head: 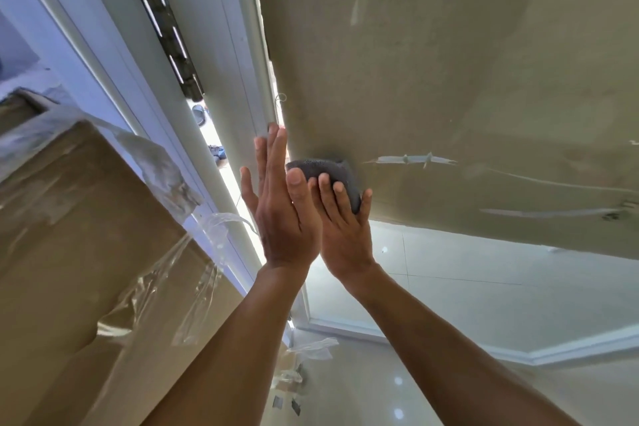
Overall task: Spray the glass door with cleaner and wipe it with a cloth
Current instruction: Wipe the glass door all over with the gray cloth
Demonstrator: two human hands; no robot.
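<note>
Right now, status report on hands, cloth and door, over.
Left hand open, flat beside white door frame. Right hand presses dark grey cloth against tan covering on glass door. Clear glass only below it.

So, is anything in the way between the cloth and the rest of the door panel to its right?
The right hand presses the grey cloth flat on the door panel. Just to its right a torn white strip lies on the panel, in a sideways wipe's path. The left hand is on the other side.
</note>
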